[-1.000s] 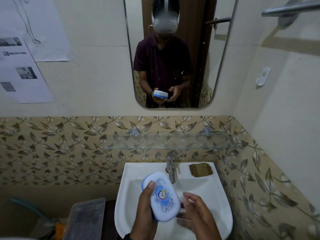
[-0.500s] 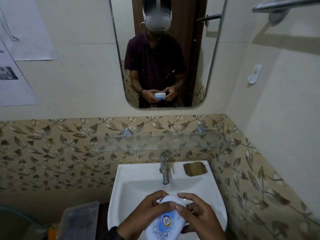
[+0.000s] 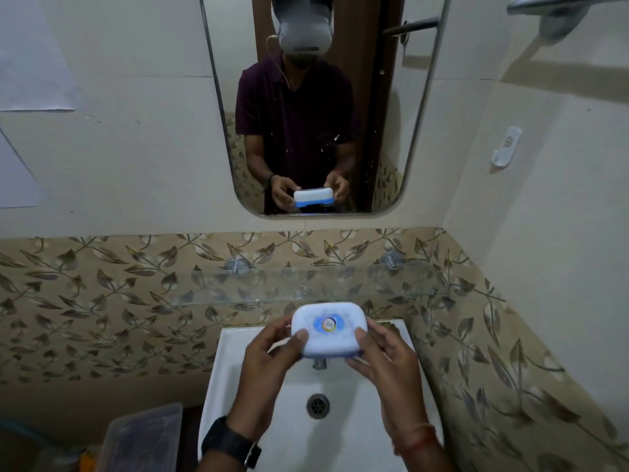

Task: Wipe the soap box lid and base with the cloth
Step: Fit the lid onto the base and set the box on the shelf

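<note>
Half a second ago the soap box point(image 3: 329, 328) sat low at the bottom edge of the view, tilted, with both hands bunched over its near end; now it is raised and level, held lengthwise over the sink point(image 3: 218, 376) in front of the tap, lid up, and more of the basin and its drain point(image 3: 318, 405) shows. The left hand point(image 3: 269, 364), a dark watch point(image 3: 231, 442) on its wrist, curls round the box's left end, thumb on the lid's edge and fingers behind. The right hand point(image 3: 383, 361) grips the right end the same way, thumb on top. Both hands are closed on the box, whose lid is shut over a blue base. The mirror point(image 3: 391, 185) above repeats this hold.
</note>
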`<state>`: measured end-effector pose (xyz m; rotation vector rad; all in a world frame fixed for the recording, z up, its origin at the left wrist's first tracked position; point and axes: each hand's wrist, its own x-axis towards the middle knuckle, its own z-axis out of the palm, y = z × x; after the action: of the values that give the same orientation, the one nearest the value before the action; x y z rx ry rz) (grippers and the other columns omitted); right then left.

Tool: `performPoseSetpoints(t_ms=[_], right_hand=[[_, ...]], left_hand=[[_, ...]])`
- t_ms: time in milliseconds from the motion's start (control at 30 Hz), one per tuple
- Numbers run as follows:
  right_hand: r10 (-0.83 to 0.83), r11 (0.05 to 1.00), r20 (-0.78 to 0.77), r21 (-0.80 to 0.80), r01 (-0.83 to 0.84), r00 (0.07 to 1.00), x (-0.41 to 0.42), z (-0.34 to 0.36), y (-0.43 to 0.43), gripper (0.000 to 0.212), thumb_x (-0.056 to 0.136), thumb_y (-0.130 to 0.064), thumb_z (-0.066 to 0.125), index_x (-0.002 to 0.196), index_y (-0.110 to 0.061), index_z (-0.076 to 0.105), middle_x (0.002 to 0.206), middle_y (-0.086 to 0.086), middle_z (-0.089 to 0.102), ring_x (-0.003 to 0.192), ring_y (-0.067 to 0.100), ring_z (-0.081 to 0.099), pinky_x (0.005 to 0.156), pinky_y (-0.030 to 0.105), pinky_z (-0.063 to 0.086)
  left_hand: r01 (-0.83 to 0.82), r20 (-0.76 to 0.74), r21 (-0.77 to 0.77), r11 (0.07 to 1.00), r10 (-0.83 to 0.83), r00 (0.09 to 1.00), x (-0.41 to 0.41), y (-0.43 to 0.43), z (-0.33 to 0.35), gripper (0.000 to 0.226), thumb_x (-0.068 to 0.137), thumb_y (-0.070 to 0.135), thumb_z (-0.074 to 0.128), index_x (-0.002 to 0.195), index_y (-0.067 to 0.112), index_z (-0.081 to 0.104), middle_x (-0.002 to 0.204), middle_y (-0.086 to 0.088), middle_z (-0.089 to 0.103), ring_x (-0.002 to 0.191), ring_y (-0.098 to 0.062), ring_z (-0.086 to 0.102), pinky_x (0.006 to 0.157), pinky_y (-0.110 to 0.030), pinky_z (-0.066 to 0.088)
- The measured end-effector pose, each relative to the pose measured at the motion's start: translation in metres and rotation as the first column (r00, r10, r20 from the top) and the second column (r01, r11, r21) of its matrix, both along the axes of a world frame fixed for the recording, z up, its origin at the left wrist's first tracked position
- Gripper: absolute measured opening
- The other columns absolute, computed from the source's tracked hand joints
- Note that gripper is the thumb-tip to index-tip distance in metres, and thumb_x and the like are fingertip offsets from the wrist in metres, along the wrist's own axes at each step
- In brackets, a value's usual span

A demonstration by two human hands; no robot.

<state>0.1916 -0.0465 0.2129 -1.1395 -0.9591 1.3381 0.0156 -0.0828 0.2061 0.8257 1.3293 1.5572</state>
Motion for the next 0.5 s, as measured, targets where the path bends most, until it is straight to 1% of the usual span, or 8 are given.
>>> performPoseSetpoints(t_ms=[67,133,200,267,333,400,433,500], right_hand=[[-0.026,0.998,0.174,0.065,0.014,0.984,-0.009,0.004,0.034,0.028,0.082,-0.025,0.075,0.108,-0.016,0.073,0.089,-0.005,0.077,0.081,0.010,0.071,0.072,0.031,0.057],[-0.064,0.992,0.320,0.122,0.026,0.945,-0.020,0.009,0.068,0.029,0.082,-0.032,0.074,0.106,-0.016,0.075,0.079,-0.009,0.074,0.069,0.002,0.066,0.067,0.025,0.055],[-0.097,0.985,0.433,0.170,0.024,0.896,-0.032,0.012,0.099,0.026,0.083,-0.034,0.073,0.100,-0.015,0.076,0.079,-0.007,0.076,0.073,0.005,0.069,0.068,0.028,0.058],[-0.114,0.982,0.515,0.186,0.019,0.850,-0.045,0.011,0.126,0.025,0.084,-0.033,0.071,0.094,-0.011,0.077,0.080,0.001,0.078,0.076,0.014,0.071,0.070,0.031,0.058],[-0.136,0.978,0.593,0.209,0.011,0.793,-0.057,0.009,0.147,0.024,0.086,-0.030,0.069,0.087,-0.007,0.076,0.080,0.007,0.077,0.071,0.016,0.068,0.061,0.023,0.051],[-0.151,0.974,0.646,0.228,0.000,0.749,-0.066,0.009,0.162,0.025,0.087,-0.027,0.066,0.081,-0.004,0.075,0.078,0.010,0.076,0.067,0.018,0.066,0.051,0.017,0.041],[-0.157,0.972,0.663,0.234,-0.002,0.732,-0.069,0.009,0.167,0.027,0.088,-0.027,0.065,0.080,-0.003,0.075,0.077,0.013,0.075,0.067,0.020,0.066,0.051,0.017,0.040],[-0.165,0.971,0.687,0.238,-0.004,0.707,-0.071,0.008,0.175,0.029,0.089,-0.027,0.064,0.082,-0.001,0.075,0.078,0.016,0.075,0.068,0.023,0.067,0.055,0.020,0.041]], left_hand=[[-0.038,-0.070,0.004,0.999,0.038,0.997,-0.007,0.025,0.007,0.023,0.090,0.015,0.073,0.113,0.012,0.075,0.106,-0.008,0.080,0.094,-0.019,0.075,0.083,-0.035,0.061],[-0.085,-0.190,0.000,0.996,0.084,0.978,-0.015,0.054,0.014,0.017,0.093,0.015,0.071,0.106,0.008,0.078,0.098,-0.009,0.081,0.085,-0.016,0.073,0.075,-0.031,0.059],[-0.162,-0.310,0.002,0.987,0.154,0.938,-0.023,0.084,0.018,0.015,0.091,0.016,0.072,0.101,0.008,0.079,0.091,-0.008,0.080,0.078,-0.015,0.070,0.073,-0.031,0.057],[-0.211,-0.409,-0.001,0.977,0.192,0.892,-0.031,0.111,0.019,0.016,0.090,0.019,0.073,0.100,0.009,0.081,0.088,-0.006,0.080,0.076,-0.015,0.070,0.070,-0.026,0.053],[-0.238,-0.522,-0.025,0.971,0.190,0.831,-0.039,0.133,0.020,0.020,0.090,0.022,0.072,0.102,0.009,0.081,0.090,-0.006,0.081,0.077,-0.015,0.070,0.066,-0.021,0.048],[-0.251,-0.619,-0.044,0.967,0.171,0.766,-0.045,0.149,0.018,0.024,0.090,0.025,0.071,0.105,0.009,0.080,0.094,-0.008,0.081,0.083,-0.019,0.072,0.069,-0.022,0.049],[-0.251,-0.656,-0.055,0.966,0.155,0.739,-0.047,0.156,0.017,0.026,0.091,0.026,0.070,0.106,0.009,0.080,0.095,-0.009,0.081,0.085,-0.020,0.073,0.071,-0.024,0.051],[-0.252,-0.705,-0.079,0.964,0.124,0.698,-0.049,0.164,0.013,0.028,0.091,0.030,0.069,0.106,0.009,0.080,0.096,-0.010,0.081,0.087,-0.022,0.073,0.074,-0.031,0.058]])
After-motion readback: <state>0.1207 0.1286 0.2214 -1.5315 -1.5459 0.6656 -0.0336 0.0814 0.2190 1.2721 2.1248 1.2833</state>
